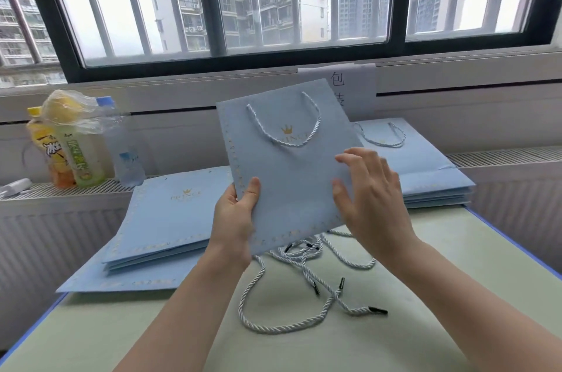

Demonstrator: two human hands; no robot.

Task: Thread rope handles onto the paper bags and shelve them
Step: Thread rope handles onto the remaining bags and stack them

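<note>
the light blue paper bag [289, 164] is held flat and upright above the table, tilted slightly so its top leans toward 11 o'clock. a white twisted rope handle [286, 128] is threaded through its upper edge and hangs in a loop over a gold crown logo. the left hand [235, 216] pinches the bag's lower left edge — thumb on the front face, fingers behind. the right hand [369, 192] lies against the bag's right side at 3 o'clock with fingers spread and relaxed; it grips nothing.

directly below the bag, at 6 o'clock, a tangle of loose ropes [307, 280] with black tips lies on the pale green table [425, 295]. at 8 o'clock from the bag, a stack of flat bags [164, 219] without handles rests on the table. at 3 o'clock, behind the right hand, a second stack of bags [425, 170] lies flat — its top bag carries a rope handle. at 9 o'clock, well apart, drink bottles [82, 146] stand on the radiator ledge below the window [273, 6]. a paper sign [349, 85] hangs on the wall at 1 o'clock.
</note>
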